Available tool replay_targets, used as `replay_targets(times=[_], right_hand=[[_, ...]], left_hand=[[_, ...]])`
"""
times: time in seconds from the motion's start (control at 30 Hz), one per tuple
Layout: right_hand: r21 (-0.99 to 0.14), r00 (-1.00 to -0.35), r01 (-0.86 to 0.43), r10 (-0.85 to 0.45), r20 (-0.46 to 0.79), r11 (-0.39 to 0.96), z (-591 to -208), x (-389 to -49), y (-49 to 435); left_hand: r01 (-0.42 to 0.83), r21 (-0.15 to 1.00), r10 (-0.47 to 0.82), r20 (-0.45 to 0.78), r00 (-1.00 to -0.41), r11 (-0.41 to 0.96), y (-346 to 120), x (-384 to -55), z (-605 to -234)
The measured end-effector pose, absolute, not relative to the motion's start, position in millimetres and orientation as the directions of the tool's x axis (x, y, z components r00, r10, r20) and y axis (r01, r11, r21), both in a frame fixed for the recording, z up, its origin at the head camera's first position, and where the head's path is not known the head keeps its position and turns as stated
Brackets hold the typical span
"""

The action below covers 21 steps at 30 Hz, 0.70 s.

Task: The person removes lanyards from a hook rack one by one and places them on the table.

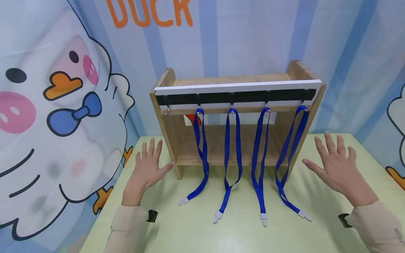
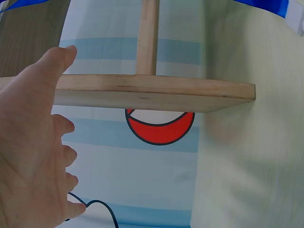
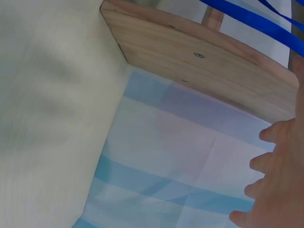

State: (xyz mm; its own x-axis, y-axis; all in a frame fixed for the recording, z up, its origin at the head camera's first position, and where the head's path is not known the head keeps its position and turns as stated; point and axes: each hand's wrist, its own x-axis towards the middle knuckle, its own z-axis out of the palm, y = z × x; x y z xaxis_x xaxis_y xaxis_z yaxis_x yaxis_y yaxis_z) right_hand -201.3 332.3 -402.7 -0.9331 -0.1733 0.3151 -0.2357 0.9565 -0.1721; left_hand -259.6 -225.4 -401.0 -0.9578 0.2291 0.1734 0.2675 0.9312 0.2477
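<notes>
Near the tabletop [image 1: 240, 237]'s back edge, a rack [image 1: 248, 146] holds lanyards [image 1: 260, 193]. Your left hand [image 1: 146, 175] and right hand [image 1: 338, 172] flank it, fingers spread.

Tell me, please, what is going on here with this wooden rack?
A person's left hand and right hand are held out, splayed, on either side of a wooden rack, neither holding anything. Four blue lanyards hang along its front, and the leftmost hook in the head view is bare.
</notes>
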Motion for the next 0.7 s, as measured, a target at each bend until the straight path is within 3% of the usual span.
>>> replay_targets(times=[0.2, 0.47, 0.7], right_hand=[[-0.188, -0.93, -0.252, -0.184, 0.318, 0.949, -399.0, -199.3, 327.0], [-0.215, -0.91, -0.268, -0.173, 0.377, 0.939, -372.7, -198.3, 317.0], [-0.273, -0.913, -0.251, -0.134, 0.385, 0.929, -342.7, -191.2, 304.7]], left_hand=[[0.265, 0.309, 0.226, 0.158, -0.961, 0.913, -223.6, -259.4, -402.3], [0.229, 0.539, 0.168, 0.159, -0.973, 0.811, -215.1, -258.6, -402.0], [0.256, 0.653, 0.153, 0.212, -0.965, 0.713, -204.2, -263.0, -400.1]])
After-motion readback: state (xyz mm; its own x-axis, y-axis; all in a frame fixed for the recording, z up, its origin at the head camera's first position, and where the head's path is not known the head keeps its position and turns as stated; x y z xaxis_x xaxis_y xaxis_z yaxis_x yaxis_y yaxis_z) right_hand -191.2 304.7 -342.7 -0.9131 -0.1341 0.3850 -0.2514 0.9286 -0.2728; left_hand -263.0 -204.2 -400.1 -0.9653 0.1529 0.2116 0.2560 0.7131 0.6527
